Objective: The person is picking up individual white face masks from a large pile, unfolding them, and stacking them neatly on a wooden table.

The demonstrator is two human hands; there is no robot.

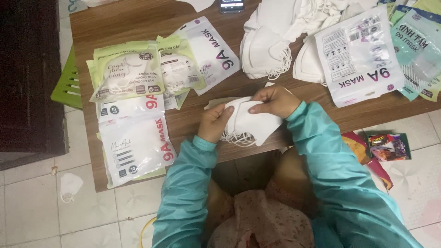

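Tiled floor below, low wooden worktop [138, 27] ahead, person seated at its near edge in teal sleeves. Closest in: both hands on a small stack of white face masks [250, 123] at the worktop's front edge, ear loops hanging off the near side. Left hand [215, 123] grips the stack's left end, fingers closed around it. Right hand [275, 100] pinches the top edge, fingers narrow and curled onto the masks. Step looks like squaring up the stack, judging by the two-handed hold. Next move likely needs an open pouch within reach and the stack kept flat and aligned so the loops don't snag.

Left of the hands: white printed pouches [135, 144] lying flat, filled green pouches [126, 71] above them. Farther back, a loose mask pile [271, 46] near centre, well apart from the hands. Right side: a white pouch face down [360, 57], pale green pouches [418, 46] at the far corner. Phone [231, 5] at the far edge. One stray mask [70, 186] on the floor, left; snack wrappers [388, 146] on the floor, right.
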